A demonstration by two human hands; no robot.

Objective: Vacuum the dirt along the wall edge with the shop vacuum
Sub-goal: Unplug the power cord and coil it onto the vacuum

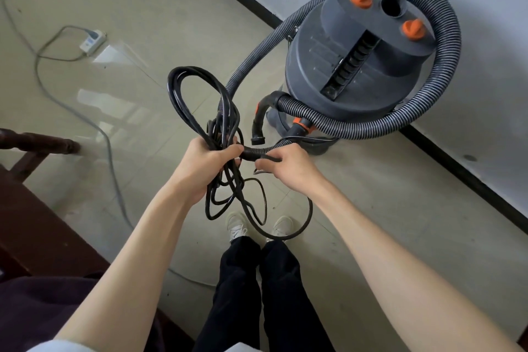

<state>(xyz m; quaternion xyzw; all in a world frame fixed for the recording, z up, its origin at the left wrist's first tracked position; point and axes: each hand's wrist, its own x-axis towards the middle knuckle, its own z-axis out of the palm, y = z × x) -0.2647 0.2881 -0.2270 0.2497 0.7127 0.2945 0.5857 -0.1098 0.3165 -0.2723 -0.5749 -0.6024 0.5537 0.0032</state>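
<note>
Left hand: the left hand (204,161), at centre frame, has its fingers curled round a bundle of the black power cord (200,100), whose loops stand above the fist and hang below it toward the shoes.
Right hand: the right hand (285,164), just right of the left, pinches a thicker sleeved stretch of the same cord between thumb and fingers.
Cord state: it is coiled and tangled in both hands, and no plug end can be made out, so it appears not yet plugged in.
Shop vacuum: the shop vacuum (351,66) stands in the upper right of the frame beside the wall, its ribbed hose (445,51) wound around the drum.
Nozzle end: the hose's black open end (258,138) hangs just beside the drum's base, held by neither hand.
Power strip: a white power strip (93,41) lies on the floor in the upper left, well apart from the vacuum.
Wall edge: the dark baseboard (457,163) runs diagonally across the right; dirt there is too small to tell.
Progress: judged early; unwinding, plugging in, freeing the hose and all the vacuuming remain.
</note>
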